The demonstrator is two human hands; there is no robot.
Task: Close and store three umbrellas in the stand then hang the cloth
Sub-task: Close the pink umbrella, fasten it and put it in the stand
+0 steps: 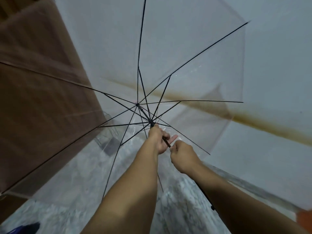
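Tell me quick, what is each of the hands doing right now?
Left hand: closed around the shaft of the open clear umbrella, just below its runner.
Right hand: closed in a fist on the same shaft, lower down.

The umbrella's (185,56) shaft vanishes inside the left hand (157,141) and behind the right hand (183,156), handle unseen; 1 rib runs off the left edge; the wire stand (108,137) is a smeared shape through the plastic; a dark blue object (25,228) is cut off at the bottom.
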